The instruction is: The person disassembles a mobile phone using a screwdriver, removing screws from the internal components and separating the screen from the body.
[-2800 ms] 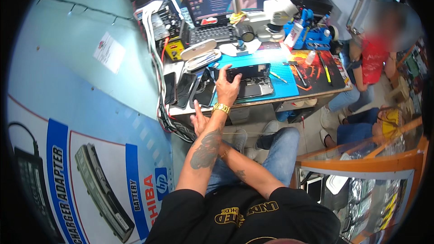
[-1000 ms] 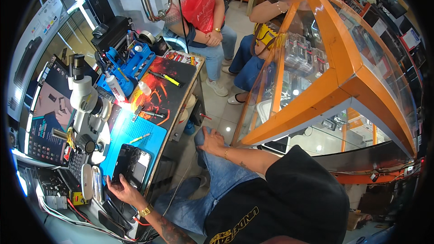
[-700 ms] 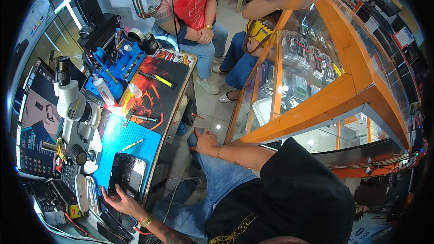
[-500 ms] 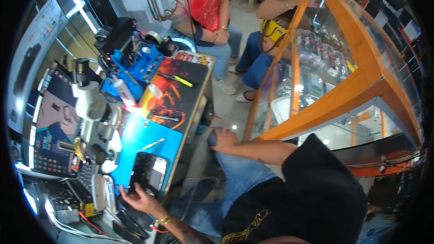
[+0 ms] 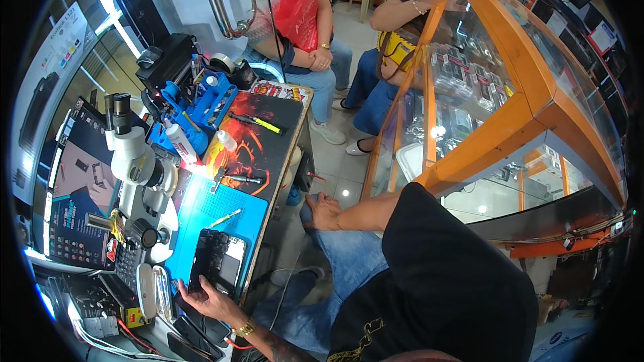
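Note:
An opened phone [image 5: 227, 263] lies on the blue work mat [image 5: 231, 202], its dark inner parts and a pale grey block showing. Along its left side is a narrow black screen panel [image 5: 199, 259]. My left hand [image 5: 213, 303] is at the panel's near end, thumb on one side and fingers on the other, seeming to grip it; the exact contact is partly hidden. My right hand [image 5: 322, 212] rests on my knee with its fingers spread, holding nothing. A thin yellow tool [image 5: 226, 218] lies on the mat just beyond the phone.
A microscope [image 5: 131, 154] stands left of the mat, by a laptop [image 5: 80, 194]. Beyond are a dark screwdriver [image 5: 241, 179], a yellow-black tool [image 5: 258, 123], a white bottle [image 5: 180, 141] and a blue organizer [image 5: 211, 100]. Two people sit past the bench. An orange-framed glass showcase [image 5: 463, 114] stands right.
The whole view has shifted slightly. My left hand stays at the near end of the screen panel, and my right hand remains on my knee.

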A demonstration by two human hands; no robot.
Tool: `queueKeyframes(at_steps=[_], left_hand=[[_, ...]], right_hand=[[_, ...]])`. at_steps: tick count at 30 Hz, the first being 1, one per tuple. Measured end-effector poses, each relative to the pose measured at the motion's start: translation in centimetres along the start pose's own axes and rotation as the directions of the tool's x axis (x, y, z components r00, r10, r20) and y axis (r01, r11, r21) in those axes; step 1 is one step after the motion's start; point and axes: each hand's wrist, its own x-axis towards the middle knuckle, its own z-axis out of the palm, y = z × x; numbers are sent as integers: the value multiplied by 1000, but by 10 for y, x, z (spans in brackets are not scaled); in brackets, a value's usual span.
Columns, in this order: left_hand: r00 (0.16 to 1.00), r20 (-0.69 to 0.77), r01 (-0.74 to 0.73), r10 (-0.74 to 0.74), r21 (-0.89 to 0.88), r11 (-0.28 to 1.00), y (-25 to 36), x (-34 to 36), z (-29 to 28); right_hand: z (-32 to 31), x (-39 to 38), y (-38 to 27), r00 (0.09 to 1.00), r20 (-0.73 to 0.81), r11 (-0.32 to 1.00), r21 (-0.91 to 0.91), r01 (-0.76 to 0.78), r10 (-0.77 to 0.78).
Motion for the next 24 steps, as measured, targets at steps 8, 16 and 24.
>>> queueKeyframes(at_steps=[8,16,24], left_hand=[[999,9,53,-53,2,999,13,-1,2],[995,12,97,-102,220,971,3,3,-7],[1000,17,25,-26,56,998,5,2,-2]], right_hand=[[-4,0,-1,999,-8,998,27,48,-48],[6,8,5,999,10,999,27,43,-43],[12,15,10,997,6,997,-30,76,-76]])
